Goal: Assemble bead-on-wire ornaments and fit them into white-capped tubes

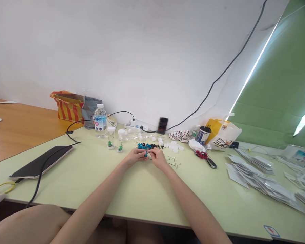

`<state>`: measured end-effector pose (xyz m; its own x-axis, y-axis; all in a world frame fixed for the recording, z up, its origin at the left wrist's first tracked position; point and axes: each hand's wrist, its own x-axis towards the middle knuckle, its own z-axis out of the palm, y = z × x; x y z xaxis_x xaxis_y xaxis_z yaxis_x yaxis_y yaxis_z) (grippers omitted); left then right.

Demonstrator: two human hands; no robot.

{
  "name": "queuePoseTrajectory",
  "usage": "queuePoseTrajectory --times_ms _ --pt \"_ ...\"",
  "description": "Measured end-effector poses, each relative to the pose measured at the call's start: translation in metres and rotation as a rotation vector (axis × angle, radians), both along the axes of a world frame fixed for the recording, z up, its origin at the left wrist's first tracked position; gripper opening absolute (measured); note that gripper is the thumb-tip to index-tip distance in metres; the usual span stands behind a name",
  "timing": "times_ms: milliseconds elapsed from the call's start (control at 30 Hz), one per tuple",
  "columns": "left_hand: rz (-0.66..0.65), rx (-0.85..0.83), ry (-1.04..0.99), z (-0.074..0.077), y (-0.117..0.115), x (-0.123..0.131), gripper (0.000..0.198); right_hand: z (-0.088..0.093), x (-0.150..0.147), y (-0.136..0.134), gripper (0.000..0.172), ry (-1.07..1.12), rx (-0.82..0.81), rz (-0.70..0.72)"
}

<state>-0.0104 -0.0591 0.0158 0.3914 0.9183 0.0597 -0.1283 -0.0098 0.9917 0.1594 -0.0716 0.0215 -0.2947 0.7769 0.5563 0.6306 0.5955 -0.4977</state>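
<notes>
My left hand (135, 157) and my right hand (157, 157) meet over the pale green table, fingertips pinched together around a small blue piece (146, 154). Just behind them lies a pile of small blue pieces (143, 146), with black pieces (154, 146) to its right. Thin bent wires (173, 160) rest beside my right hand. To the left of the pile stand two clear tubes with white caps, one (110, 138) nearer the bottle and one (120, 140) closer to my hands, each with a green piece inside. White caps (173, 146) are scattered behind my right hand.
A water bottle (100, 121), striped bag (69, 107) and dark tablet-like device (42, 162) with a cable are on the left. To the right are red-handled scissors (201, 155), a black-lidded cup (203, 135), a yellow-white bag (222, 134) and stacked white packets (261, 181). A power strip (137, 126) lies by the wall.
</notes>
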Motion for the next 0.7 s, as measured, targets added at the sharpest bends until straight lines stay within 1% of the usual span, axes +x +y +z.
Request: queuePoseTrajectory --times_ms 100,200,367,567,700 --pt "-0.001 0.009 0.005 0.000 0.000 -0.001 0.044 0.000 0.001 0.000 0.024 -0.048 0.019 -0.001" --pt "-0.011 0.007 0.014 -0.001 0.001 -0.002 0.045 0.001 0.002 0.000 0.018 -0.075 0.028 -0.020" --pt "-0.030 -0.011 0.003 -0.002 0.001 -0.003 0.046 -0.002 0.003 0.001 0.011 -0.036 0.026 -0.059" --pt "-0.051 -0.031 -0.008 0.003 -0.003 -0.002 0.044 -0.010 -0.004 -0.004 0.014 0.028 0.080 -0.113" --pt "-0.055 -0.026 -0.027 0.003 -0.004 -0.001 0.043 -0.016 -0.007 -0.005 0.016 0.052 0.131 -0.174"
